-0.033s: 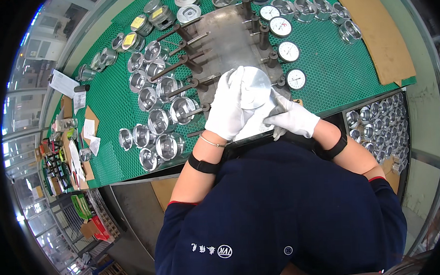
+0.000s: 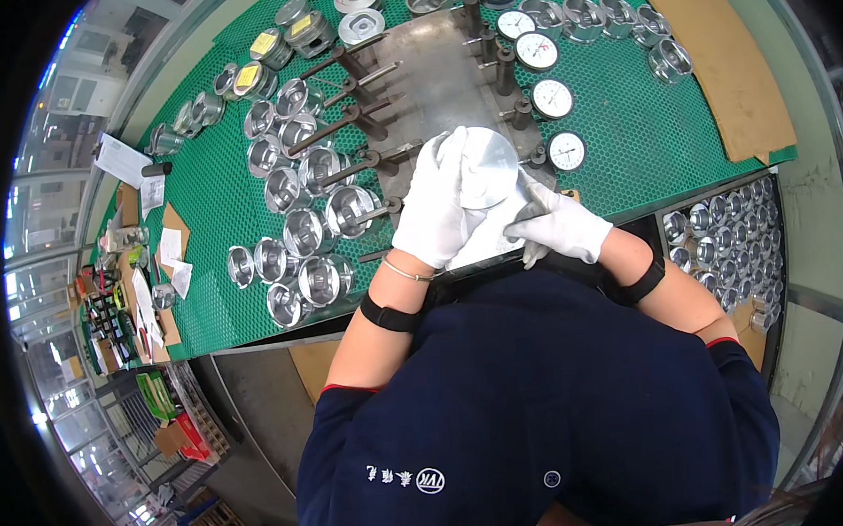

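Note:
A shiny piston [image 2: 490, 166] is held with its round flat crown facing up, over the near end of a steel plate. My left hand [image 2: 438, 201], in a white glove, is closed around its left side, fingers lying along the rim. My right hand [image 2: 563, 225], also gloved, is at the piston's lower right edge with its fingers curled; what they grip is hidden. Beneath the piston and between my hands lies a bright white sheet or cloth [image 2: 485, 245]. Several dial gauges [image 2: 567, 151] on dark posts line the right side of the steel plate [image 2: 437, 74].
Several pistons [image 2: 305, 232] stand on the green mat [image 2: 613, 132] to the left, more at the back. Dark rods on posts [image 2: 368, 124] jut out from the plate's left side. Cardboard [image 2: 724, 71] lies at right, above a tray of pistons [image 2: 722, 240]. Papers [image 2: 124, 160] lie far left.

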A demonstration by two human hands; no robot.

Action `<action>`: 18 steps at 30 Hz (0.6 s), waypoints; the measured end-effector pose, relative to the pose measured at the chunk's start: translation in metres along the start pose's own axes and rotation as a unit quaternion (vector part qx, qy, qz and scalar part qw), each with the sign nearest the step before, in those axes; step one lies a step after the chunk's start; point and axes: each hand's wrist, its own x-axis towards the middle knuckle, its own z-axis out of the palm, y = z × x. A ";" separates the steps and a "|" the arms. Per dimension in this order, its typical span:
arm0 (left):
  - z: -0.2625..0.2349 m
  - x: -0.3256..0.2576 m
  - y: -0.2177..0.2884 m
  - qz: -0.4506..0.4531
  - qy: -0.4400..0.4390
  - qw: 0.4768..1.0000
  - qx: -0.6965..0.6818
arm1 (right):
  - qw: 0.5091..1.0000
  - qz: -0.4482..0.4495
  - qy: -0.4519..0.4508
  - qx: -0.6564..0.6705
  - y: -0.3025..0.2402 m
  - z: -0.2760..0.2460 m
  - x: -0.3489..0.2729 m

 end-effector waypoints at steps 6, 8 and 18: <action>-0.014 -0.001 0.010 -0.003 -0.007 1.000 0.012 | 0.899 -0.153 0.086 -0.402 0.003 -0.006 -0.004; -0.035 0.001 0.033 -0.033 -0.063 0.995 -0.068 | 0.830 -0.305 0.193 -0.425 0.002 -0.002 -0.015; -0.112 -0.048 -0.023 -0.259 0.160 0.952 -0.019 | 0.880 -0.379 0.278 0.061 0.008 -0.158 -0.020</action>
